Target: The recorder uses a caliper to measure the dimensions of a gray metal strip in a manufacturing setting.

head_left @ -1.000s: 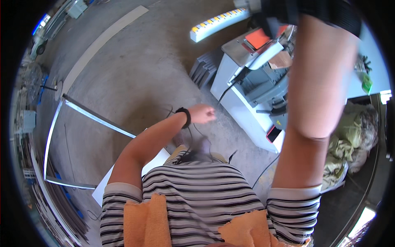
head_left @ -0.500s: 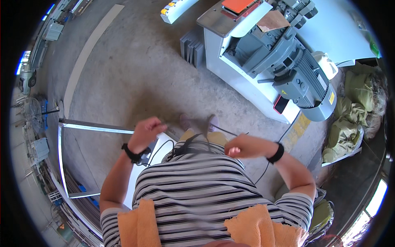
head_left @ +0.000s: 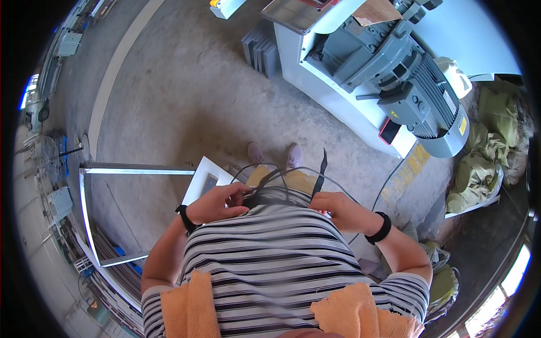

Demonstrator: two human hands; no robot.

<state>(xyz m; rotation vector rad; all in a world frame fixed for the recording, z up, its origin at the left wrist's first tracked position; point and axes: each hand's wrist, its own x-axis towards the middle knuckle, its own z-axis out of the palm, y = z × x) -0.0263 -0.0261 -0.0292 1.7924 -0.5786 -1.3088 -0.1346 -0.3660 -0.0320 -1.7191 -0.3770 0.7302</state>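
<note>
At my waist, my left hand (head_left: 220, 203) has its thumb and fingers apart, the tips beside a dark bundle of strap and cable (head_left: 260, 197). My right hand (head_left: 344, 211) is closed at the right side of the waist. A black strap (head_left: 321, 176) stands up from its fingers, its free end pointing away from me. Something small and pale shows under the right fingers, too little to name. Thin black cable (head_left: 304, 169) loops in front of my trousers between the hands. Each wrist wears a black band.
A grey motor (head_left: 420, 107) sits on a white machine base (head_left: 332, 112) at right, with a phone (head_left: 389, 130) on its edge. A metal frame (head_left: 141, 170) and white panel (head_left: 205, 174) stand left. Sacks (head_left: 470, 186) lie far right; a cable (head_left: 389, 183) crosses the floor.
My left hand has come down and right, to the waist. The right hand has shifted slightly right, and the black strap now stands up from it. The view has tilted slightly toward me.
</note>
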